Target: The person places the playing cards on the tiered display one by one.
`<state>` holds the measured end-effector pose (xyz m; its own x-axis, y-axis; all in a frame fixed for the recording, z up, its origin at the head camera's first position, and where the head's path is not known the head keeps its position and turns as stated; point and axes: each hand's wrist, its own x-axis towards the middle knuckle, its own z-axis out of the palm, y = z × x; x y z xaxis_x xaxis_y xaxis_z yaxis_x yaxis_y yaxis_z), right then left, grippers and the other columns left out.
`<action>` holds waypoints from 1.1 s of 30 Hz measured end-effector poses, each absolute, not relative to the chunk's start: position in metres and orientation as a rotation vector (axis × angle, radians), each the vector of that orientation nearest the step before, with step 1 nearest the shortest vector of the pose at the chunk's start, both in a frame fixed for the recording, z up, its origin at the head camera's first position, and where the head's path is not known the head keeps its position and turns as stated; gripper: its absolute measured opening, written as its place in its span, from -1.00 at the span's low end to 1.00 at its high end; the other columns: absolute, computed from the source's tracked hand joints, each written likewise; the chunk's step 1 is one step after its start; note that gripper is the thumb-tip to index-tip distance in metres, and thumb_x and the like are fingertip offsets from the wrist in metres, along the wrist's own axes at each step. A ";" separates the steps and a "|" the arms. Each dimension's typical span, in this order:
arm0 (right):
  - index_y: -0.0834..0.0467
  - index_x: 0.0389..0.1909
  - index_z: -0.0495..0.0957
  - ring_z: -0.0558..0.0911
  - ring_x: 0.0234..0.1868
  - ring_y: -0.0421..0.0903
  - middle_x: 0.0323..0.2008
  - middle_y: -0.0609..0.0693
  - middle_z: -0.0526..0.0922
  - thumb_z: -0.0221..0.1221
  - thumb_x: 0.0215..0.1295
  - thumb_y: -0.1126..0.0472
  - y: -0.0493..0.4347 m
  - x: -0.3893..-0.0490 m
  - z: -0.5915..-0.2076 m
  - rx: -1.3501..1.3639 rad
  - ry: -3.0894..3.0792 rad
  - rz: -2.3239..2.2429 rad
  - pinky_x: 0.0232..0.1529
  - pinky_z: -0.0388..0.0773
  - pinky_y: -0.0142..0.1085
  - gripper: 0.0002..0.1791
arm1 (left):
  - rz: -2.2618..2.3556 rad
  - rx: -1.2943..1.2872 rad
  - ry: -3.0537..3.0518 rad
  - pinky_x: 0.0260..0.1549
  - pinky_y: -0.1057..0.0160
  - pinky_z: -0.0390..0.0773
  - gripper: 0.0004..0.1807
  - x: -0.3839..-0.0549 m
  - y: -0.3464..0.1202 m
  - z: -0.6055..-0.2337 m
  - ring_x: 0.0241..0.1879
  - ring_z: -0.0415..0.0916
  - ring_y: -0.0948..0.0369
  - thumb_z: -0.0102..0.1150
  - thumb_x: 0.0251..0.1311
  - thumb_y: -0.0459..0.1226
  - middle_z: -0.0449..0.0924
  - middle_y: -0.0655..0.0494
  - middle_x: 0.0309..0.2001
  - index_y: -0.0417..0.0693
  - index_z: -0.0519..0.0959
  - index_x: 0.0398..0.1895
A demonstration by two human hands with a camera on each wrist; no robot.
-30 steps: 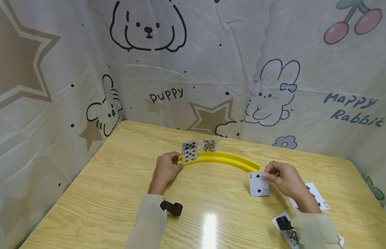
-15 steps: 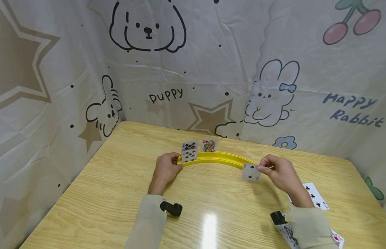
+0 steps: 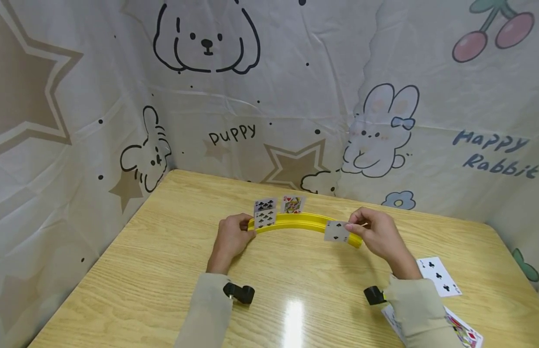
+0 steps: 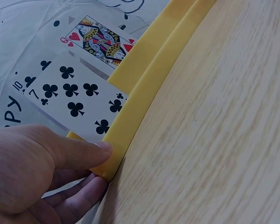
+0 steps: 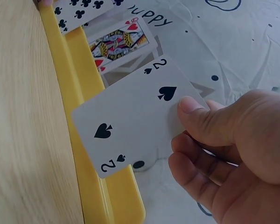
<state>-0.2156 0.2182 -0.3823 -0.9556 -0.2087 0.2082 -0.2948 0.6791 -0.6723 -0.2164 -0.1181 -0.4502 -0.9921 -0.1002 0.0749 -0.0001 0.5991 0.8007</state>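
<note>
1. Head view: the right hand (image 3: 378, 234) pinches the two of spades (image 3: 336, 231) right of frame centre, held upright just over the right stretch of the yellow rack (image 3: 304, 221). The card sits to the left of its fingers, face toward the camera, long axis roughly upright. The left hand (image 3: 231, 237) grips the rack's left end, where a seven of clubs (image 3: 265, 217) and a queen of hearts (image 3: 292, 204) already stand. The right hand is nearer the free slot. Loose cards (image 3: 439, 275) lie on the table (image 3: 143, 270) at lower right.

2. Left wrist view: thumb and fingers (image 4: 79, 154) curl round the rack's (image 4: 149, 74) end at lower left, with the seven (image 4: 77, 95) just above the thumb and the queen (image 4: 100, 42) beyond.

3. Right wrist view: thumb (image 5: 200, 116) and fingers clamp the two's (image 5: 130, 114) right edge; it is white with black pips, tilted, its lower corner just above the rack's (image 5: 79, 70) groove.
</note>
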 end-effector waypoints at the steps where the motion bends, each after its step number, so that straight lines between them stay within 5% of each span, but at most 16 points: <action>1: 0.19 -0.39 0.57 0.50 -0.43 -0.03 -0.39 0.03 0.60 0.32 0.29 0.34 0.217 -0.216 -0.382 0.416 -2.773 1.144 -0.52 0.45 -0.34 -0.89 | -1.357 0.084 -2.708 -0.11 0.11 0.63 -0.61 -0.216 -0.118 -0.450 -0.14 0.65 0.12 0.46 0.07 -0.43 0.70 -0.06 -0.11 -0.22 0.68 0.03; 33: 0.21 -0.43 0.62 0.54 -0.38 -0.03 -0.40 0.01 0.67 0.36 0.22 0.40 0.173 -0.240 -0.394 0.502 -2.626 1.310 -0.43 0.52 -0.36 -0.89 | -1.364 0.077 -2.707 -0.12 0.10 0.63 -0.61 -0.215 -0.118 -0.450 -0.15 0.64 0.12 0.46 0.06 -0.43 0.69 -0.06 -0.12 -0.22 0.69 0.02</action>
